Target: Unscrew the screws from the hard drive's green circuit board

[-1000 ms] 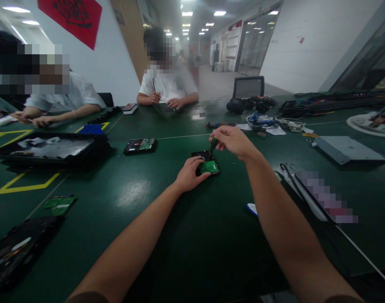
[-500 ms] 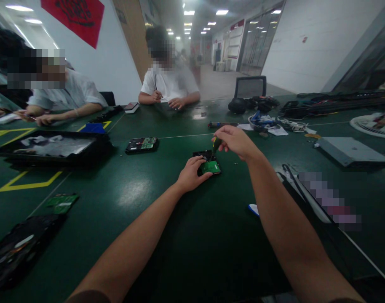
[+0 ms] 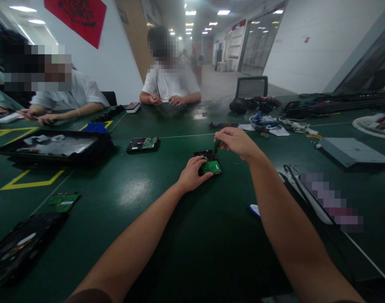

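Note:
A hard drive (image 3: 213, 167) with a green circuit board lies on the table in front of me. My left hand (image 3: 194, 173) grips its left and near edges between thumb and fingers, holding it against the tabletop. Above the drive, my right hand (image 3: 233, 142) pinches the handle of a dark green screwdriver (image 3: 217, 145). The screwdriver stands nearly upright, with its thin shaft pointing down at the board; I cannot make out whether the tip sits in a screw. A few tiny screws (image 3: 237, 163) lie just right of the drive.
Another hard drive (image 3: 143, 144) lies to the left, near a black tray (image 3: 104, 145). Nearer left are an opened drive (image 3: 25, 244) and a loose circuit board (image 3: 65, 202). A silver metal box (image 3: 353, 150) stands at right. Two people in white shirts sit across the table.
The handle of the screwdriver looks turned slightly in my right hand. My left hand stays on the hard drive. The whole view has shifted a little.

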`<state>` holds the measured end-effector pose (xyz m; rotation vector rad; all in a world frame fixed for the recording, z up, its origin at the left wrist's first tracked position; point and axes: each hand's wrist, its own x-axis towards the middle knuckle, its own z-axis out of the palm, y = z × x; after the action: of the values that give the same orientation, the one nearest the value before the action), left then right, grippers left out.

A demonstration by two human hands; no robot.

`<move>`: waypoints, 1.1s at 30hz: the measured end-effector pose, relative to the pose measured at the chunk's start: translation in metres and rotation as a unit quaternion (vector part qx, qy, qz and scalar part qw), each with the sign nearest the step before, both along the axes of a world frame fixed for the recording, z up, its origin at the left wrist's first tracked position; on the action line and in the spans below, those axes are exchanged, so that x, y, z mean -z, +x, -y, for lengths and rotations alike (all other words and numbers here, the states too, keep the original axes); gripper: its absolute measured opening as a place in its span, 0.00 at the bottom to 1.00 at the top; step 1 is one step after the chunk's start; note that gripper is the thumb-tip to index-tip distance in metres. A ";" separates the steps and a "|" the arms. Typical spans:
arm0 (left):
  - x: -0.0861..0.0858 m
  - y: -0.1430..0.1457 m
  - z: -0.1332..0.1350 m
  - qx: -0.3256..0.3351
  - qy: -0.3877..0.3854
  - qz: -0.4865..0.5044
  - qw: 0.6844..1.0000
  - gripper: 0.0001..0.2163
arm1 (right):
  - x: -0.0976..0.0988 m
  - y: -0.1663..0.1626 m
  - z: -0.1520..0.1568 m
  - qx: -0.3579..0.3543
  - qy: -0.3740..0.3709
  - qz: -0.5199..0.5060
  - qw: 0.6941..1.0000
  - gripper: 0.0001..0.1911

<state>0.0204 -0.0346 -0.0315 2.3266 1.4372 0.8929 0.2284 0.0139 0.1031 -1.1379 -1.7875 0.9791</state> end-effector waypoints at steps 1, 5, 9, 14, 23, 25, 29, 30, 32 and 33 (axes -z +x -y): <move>0.000 0.000 0.000 0.001 0.000 0.000 1.000 0.28 | -0.001 0.000 0.001 -0.010 -0.005 -0.005 1.000 0.12; -0.001 0.000 0.001 0.002 0.003 0.001 1.000 0.28 | 0.000 0.001 0.000 -0.062 -0.019 -0.036 0.997 0.12; 0.000 0.000 0.000 0.004 0.005 0.002 1.000 0.28 | 0.002 0.006 -0.003 -0.080 -0.048 -0.062 0.994 0.10; 0.001 0.000 -0.001 0.002 0.002 -0.001 1.000 0.28 | -0.002 0.001 0.002 -0.036 -0.014 -0.013 0.999 0.08; 0.000 0.000 0.000 0.000 0.000 0.000 1.000 0.28 | -0.006 0.002 0.005 -0.064 -0.051 -0.033 0.996 0.06; -0.001 0.000 0.001 0.001 0.001 0.001 1.000 0.27 | -0.005 0.004 0.005 -0.084 -0.059 -0.046 0.994 0.08; -0.002 0.000 0.001 -0.001 0.000 0.004 1.000 0.27 | -0.006 0.005 0.006 -0.103 -0.043 -0.034 0.993 0.08; -0.002 0.000 0.001 -0.001 -0.001 0.005 1.000 0.27 | -0.006 0.005 0.006 -0.097 -0.029 -0.020 0.995 0.08; -0.001 0.000 0.001 -0.002 -0.003 0.004 1.000 0.27 | -0.006 0.005 0.006 -0.069 -0.006 0.010 0.998 0.08; -0.001 0.000 0.001 -0.003 -0.004 0.003 1.000 0.27 | -0.007 0.004 0.006 -0.053 -0.002 0.020 0.998 0.08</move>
<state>0.0202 -0.0354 -0.0303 2.3130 1.4435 0.8933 0.2327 0.0080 0.1096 -1.0824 -1.8950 1.0280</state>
